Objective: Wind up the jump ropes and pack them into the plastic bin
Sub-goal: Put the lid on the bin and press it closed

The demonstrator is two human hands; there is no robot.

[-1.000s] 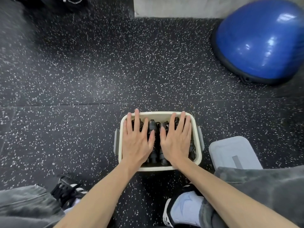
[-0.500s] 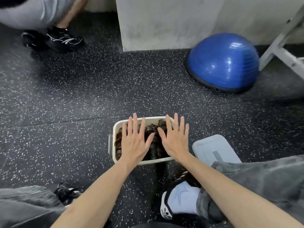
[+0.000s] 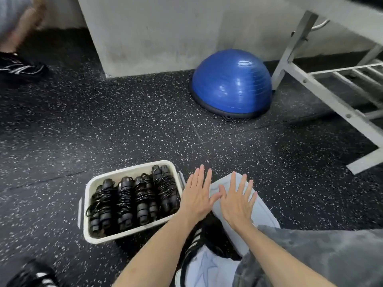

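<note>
Both hands, left hand (image 3: 195, 197) and right hand (image 3: 238, 204), flat and empty; the jump ropes (image 3: 132, 198) look light and springy, the plastic bin (image 3: 132, 169) probably best gripped by its rim.

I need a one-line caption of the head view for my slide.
Both open hands, left and right, reach over the grey lid beside the bin of wound jump ropes.

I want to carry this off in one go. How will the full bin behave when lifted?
The bin probably feels fairly light: thin plastic walls, holding only wound jump ropes. The ropes fill it side by side, so they likely won't shift much. No lid on, so tilting could spill them.
</note>
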